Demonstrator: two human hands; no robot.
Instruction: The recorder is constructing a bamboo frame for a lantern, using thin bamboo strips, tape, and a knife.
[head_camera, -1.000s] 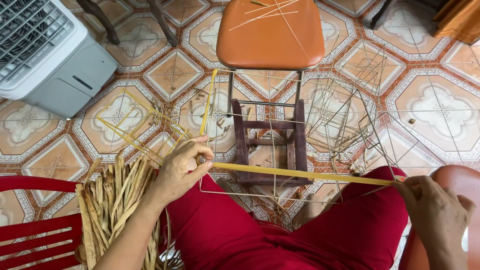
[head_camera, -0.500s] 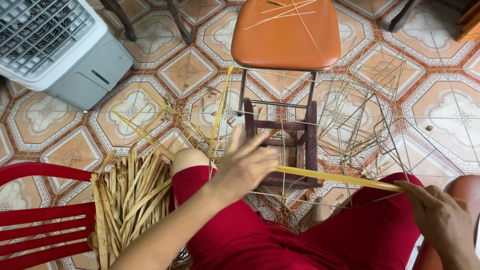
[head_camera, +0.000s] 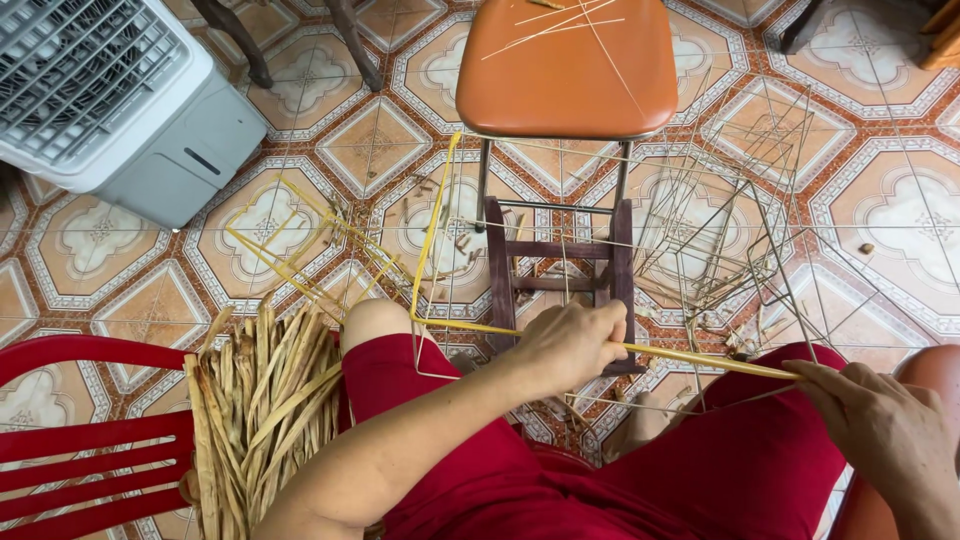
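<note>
Your left hand (head_camera: 570, 345) has slid rightward along the yellow strip (head_camera: 700, 358), from near its bent corner to mid-length, its grip now closed on it above your red-clad lap. Your right hand (head_camera: 880, 430) keeps its grip pinched on the strip's far end. The dried-strip bundle (head_camera: 265, 400) lies unchanged at your left knee.

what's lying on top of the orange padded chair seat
A few thin pale straw strands lie crossed on the orange chair seat. Its far edge is out of frame, so anything there is unseen.
</note>
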